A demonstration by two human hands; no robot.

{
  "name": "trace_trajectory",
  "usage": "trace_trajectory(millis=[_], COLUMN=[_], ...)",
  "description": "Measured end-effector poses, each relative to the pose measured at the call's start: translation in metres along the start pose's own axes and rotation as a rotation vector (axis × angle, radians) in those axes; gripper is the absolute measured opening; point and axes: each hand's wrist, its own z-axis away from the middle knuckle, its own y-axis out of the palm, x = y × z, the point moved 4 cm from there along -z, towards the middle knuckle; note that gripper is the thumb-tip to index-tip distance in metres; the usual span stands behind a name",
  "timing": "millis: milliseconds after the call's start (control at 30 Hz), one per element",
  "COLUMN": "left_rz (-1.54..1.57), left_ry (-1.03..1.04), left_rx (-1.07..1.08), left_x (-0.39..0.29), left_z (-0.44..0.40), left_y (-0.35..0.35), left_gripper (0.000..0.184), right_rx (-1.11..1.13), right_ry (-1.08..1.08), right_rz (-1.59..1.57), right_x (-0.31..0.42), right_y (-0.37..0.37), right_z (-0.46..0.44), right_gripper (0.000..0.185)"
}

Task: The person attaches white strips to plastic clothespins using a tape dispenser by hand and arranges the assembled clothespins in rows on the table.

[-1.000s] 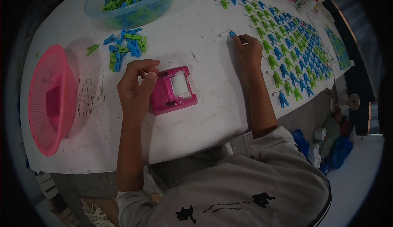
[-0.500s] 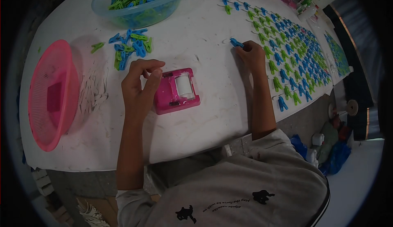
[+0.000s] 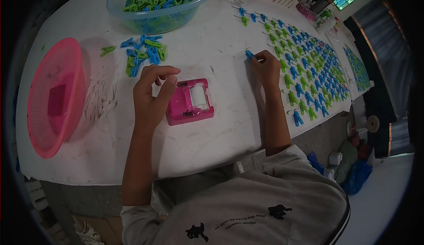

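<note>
From its near edge, the white table [image 3: 221,141] stretched bare up to the pink dispenser [image 3: 180,107]. The left hand [image 3: 150,94] hung half-curled just beside it, seemingly empty, palm hidden. The right hand [image 3: 267,70] pinched a blue clip [image 3: 249,54], fingers covering one end. Farther off, clip rows [image 3: 304,62] blurred together; the bluish bowl [image 3: 154,25] was cut off on top.
</note>
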Motion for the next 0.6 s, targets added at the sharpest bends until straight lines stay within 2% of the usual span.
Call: trace_trajectory(millis=[67, 233, 433, 600], left_rz=[-0.003, 0.032, -0.011, -0.014], left_ry=[-0.002, 0.012, 0.026, 0.004], left_rx=[0.001, -0.012, -0.008, -0.041], left_x=[-0.002, -0.004, -0.003, -0.003], left_z=[0.000, 0.001, 0.000, -0.002], left_y=[-0.002, 0.000, -0.003, -0.007], left_gripper=[0.011, 0.011, 0.011, 0.010], right_rx=[-0.012, -0.370, -0.643, -0.626], right_ry=[0.019, 0.034, 0.009, 0.088], right_rz=[-0.001, -0.257, -0.267, -0.251], right_x=[0.001, -0.006, -0.035, -0.042], right_y=[-0.001, -0.007, 0.032, 0.045], right_z=[0.001, -0.038, -0.096, -0.104], right_gripper=[0.018, 0.015, 0.016, 0.015])
